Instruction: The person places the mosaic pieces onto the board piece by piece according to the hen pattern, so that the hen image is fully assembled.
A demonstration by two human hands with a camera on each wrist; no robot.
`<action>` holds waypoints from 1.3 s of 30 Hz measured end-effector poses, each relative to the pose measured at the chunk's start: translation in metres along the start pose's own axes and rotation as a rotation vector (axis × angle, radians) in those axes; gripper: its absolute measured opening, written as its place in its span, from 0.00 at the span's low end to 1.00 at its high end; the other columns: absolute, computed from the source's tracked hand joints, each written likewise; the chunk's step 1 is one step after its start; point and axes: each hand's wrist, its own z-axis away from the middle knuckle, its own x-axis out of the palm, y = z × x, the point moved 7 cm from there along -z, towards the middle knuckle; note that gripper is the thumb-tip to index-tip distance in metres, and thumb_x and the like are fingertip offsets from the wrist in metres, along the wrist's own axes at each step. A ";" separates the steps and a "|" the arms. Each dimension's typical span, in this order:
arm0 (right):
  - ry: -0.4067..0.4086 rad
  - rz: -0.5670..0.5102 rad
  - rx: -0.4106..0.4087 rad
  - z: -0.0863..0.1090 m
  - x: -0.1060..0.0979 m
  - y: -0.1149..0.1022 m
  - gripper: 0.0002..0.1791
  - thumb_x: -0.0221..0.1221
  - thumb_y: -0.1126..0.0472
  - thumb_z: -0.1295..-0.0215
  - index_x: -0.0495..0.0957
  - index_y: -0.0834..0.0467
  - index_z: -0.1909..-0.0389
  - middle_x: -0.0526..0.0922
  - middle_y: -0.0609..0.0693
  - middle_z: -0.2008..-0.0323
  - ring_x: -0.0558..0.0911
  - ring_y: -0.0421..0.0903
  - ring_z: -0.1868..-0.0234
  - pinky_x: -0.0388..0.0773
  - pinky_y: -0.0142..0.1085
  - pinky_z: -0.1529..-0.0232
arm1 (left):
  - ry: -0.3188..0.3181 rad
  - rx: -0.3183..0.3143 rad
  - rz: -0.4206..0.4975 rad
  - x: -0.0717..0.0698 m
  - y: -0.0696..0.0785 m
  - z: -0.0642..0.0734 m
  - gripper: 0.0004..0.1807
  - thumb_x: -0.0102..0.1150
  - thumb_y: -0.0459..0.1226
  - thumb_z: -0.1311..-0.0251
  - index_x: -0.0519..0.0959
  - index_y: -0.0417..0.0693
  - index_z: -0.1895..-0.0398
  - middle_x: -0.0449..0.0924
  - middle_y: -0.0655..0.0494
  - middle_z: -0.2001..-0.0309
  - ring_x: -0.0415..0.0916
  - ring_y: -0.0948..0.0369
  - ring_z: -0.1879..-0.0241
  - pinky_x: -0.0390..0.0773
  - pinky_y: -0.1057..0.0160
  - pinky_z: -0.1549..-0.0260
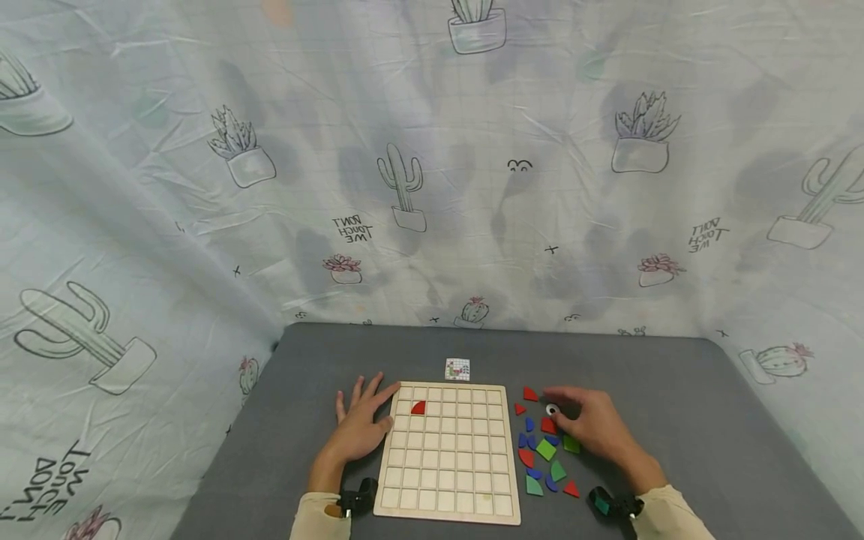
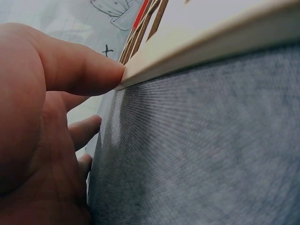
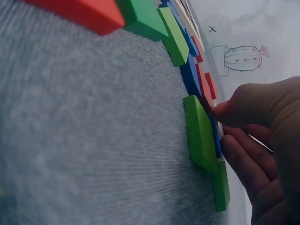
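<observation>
My left hand [image 1: 359,433] lies at the left edge of a pale wooden grid board [image 1: 447,459], fingers spread. Its index fingertip touches the upper left corner and the thumb rests along the side; the left wrist view shows a digit against the board's edge [image 2: 211,51]. A red quarter-circle piece [image 1: 419,408] sits in a cell near the board's upper left. To the right of the board, my right hand [image 1: 599,426] pinches a small white round piece [image 1: 552,409] with a dark centre between thumb and fingers, low among the loose pieces.
Several red, blue and green flat pieces, among them a light green square [image 1: 546,449] and a red triangle [image 1: 571,489], lie right of the board. Behind the board is a small printed card [image 1: 457,369]. A patterned curtain [image 1: 459,187] hangs behind the grey table [image 1: 378,349].
</observation>
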 end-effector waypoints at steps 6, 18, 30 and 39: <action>0.018 -0.017 -0.001 0.003 -0.001 0.003 0.21 0.74 0.68 0.35 0.90 0.54 0.41 0.94 0.46 0.49 0.93 0.50 0.49 0.91 0.48 0.50 | 0.000 0.000 0.000 0.002 0.000 0.000 0.35 0.60 0.30 0.26 0.71 0.55 0.16 0.50 0.39 0.11 0.30 0.33 0.11 0.16 0.25 0.23; -0.010 -0.046 0.003 0.003 -0.003 0.006 0.21 0.72 0.71 0.36 0.90 0.54 0.42 0.94 0.45 0.50 0.93 0.47 0.50 0.91 0.43 0.52 | 0.005 0.006 -0.003 0.003 0.001 -0.001 0.35 0.60 0.30 0.26 0.71 0.54 0.16 0.50 0.40 0.11 0.30 0.33 0.11 0.15 0.26 0.22; 0.020 -0.024 0.019 0.006 -0.001 0.006 0.21 0.74 0.69 0.36 0.90 0.56 0.42 0.94 0.47 0.51 0.93 0.46 0.53 0.91 0.42 0.53 | 0.000 0.017 0.002 0.003 0.000 -0.002 0.35 0.59 0.30 0.26 0.70 0.52 0.16 0.50 0.40 0.11 0.30 0.33 0.11 0.15 0.26 0.23; 0.124 -0.050 -0.039 0.004 -0.004 -0.034 0.20 0.76 0.68 0.37 0.90 0.56 0.43 0.94 0.50 0.51 0.94 0.51 0.52 0.92 0.47 0.53 | 0.002 0.005 -0.011 0.002 -0.004 -0.002 0.35 0.60 0.31 0.25 0.70 0.54 0.16 0.49 0.40 0.11 0.29 0.33 0.11 0.15 0.26 0.23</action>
